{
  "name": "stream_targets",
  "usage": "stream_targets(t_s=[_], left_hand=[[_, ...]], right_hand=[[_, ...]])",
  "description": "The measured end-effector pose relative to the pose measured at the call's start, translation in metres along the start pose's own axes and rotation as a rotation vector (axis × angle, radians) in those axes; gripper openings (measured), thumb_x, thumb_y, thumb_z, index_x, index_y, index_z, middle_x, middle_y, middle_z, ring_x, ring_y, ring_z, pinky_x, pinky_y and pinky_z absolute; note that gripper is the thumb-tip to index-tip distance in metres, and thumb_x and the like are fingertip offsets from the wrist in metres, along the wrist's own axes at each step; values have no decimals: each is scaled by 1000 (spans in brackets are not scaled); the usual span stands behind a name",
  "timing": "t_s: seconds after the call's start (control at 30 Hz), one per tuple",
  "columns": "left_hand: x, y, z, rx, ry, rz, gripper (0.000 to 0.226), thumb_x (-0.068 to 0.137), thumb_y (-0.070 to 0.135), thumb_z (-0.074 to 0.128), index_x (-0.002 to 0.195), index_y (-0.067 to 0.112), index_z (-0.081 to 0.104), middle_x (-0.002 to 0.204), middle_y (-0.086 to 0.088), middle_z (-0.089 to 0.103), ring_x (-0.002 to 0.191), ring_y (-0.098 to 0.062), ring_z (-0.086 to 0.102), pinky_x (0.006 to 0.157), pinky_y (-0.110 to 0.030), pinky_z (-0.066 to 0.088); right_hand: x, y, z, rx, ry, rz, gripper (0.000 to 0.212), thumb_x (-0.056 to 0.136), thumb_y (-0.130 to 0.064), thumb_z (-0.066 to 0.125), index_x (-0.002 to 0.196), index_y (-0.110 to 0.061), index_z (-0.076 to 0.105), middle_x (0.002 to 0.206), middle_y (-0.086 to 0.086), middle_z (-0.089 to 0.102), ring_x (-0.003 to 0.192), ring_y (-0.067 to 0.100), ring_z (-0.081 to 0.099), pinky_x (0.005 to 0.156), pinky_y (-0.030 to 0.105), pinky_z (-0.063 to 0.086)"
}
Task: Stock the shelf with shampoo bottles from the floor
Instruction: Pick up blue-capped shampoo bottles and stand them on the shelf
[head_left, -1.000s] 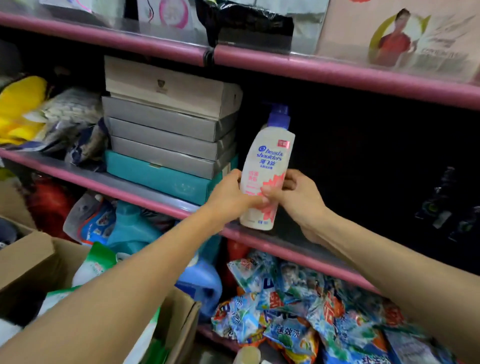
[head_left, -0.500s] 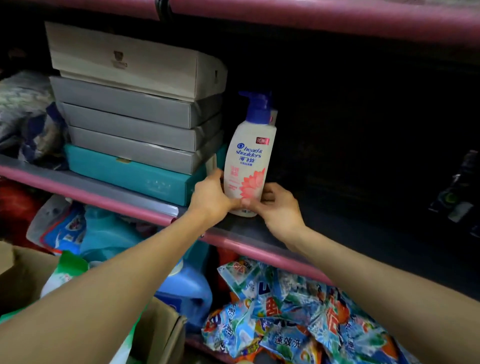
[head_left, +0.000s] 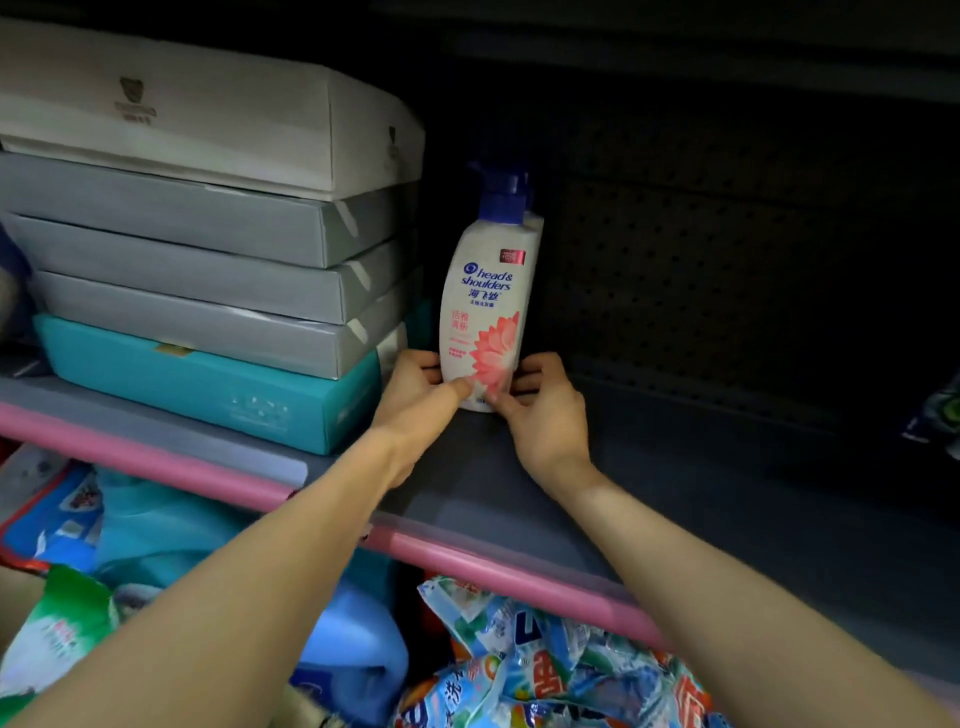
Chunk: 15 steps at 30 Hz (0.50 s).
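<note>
The bottle (head_left: 485, 306) stands upright on the shelf (head_left: 519, 499), deep inside, just beside a stack of flat boxes (head_left: 208, 249) on its left. It is white with a blue pump top and a pink flower on the label. Behind it a second bottle (head_left: 535, 228) of the same kind shows only as a thin edge. The left hand (head_left: 415, 395) holds the bottle at its lower left side, the thumb pressing on the front near the base. The right hand (head_left: 540, 410) holds the lower right side, fingers curled round it and thumb on the front. Both arms reach over the pink front edge of the shelf. The stack has a cream box on top, three grey ones under it, and a teal box (head_left: 208, 384) at the bottom. Below the shelf lie colourful detergent bags (head_left: 545, 670). The back of the shelf is dark.
</note>
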<state>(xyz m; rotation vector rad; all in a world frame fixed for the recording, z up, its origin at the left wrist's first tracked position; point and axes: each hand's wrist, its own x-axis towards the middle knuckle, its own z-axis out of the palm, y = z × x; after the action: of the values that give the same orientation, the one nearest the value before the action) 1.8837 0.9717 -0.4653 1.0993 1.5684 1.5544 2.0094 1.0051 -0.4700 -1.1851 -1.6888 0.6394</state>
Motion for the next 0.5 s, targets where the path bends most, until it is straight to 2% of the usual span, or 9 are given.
stream_targets(t_s=[0.1,0.2,0.27,0.33,0.4,0.5], left_hand=[[-3,-1,0,-11,16,-5,29,85,10,63,111,19,51,101,3,64,93,-7,60,89,-27,48],[-6,1,-1,-2,-15,8,28,87,5,59,114,14,61,111,-4,68,105,-15,62,100,-34,46],[-8,2,-2,-2,-61,22,34,89,3,55,119,16,65,112,-1,70,108,-14,62,103,-35,44],[-9,2,-4,24,-107,45,37,89,4,54,117,25,66,110,8,70,109,-9,61,102,-28,43],[-9,3,-5,66,-139,60,41,88,6,55,113,37,63,106,20,66,110,-3,57,93,-18,39],[-8,3,-3,102,-180,68,44,87,9,56,117,41,58,110,20,63,110,-2,52,86,-15,33]], right_hand=[[-1,1,1,-106,67,-49,23,84,-14,72,101,-11,56,89,1,62,82,17,62,71,28,49],[-4,-1,-2,-162,53,-76,20,89,-15,66,107,-7,65,100,9,72,92,22,68,79,33,54],[-5,-3,-4,-205,21,-105,21,94,-17,58,111,-7,68,102,11,73,94,26,68,80,33,54],[-6,-5,-5,-249,-20,-135,25,99,-17,48,112,-6,66,101,14,72,93,32,67,78,35,52],[-5,-5,-4,-298,-110,-128,30,102,-18,39,123,-5,56,108,19,68,99,38,63,78,37,50],[-3,-6,0,-342,-287,-41,53,104,-28,30,151,-7,17,144,16,45,124,37,49,94,39,44]])
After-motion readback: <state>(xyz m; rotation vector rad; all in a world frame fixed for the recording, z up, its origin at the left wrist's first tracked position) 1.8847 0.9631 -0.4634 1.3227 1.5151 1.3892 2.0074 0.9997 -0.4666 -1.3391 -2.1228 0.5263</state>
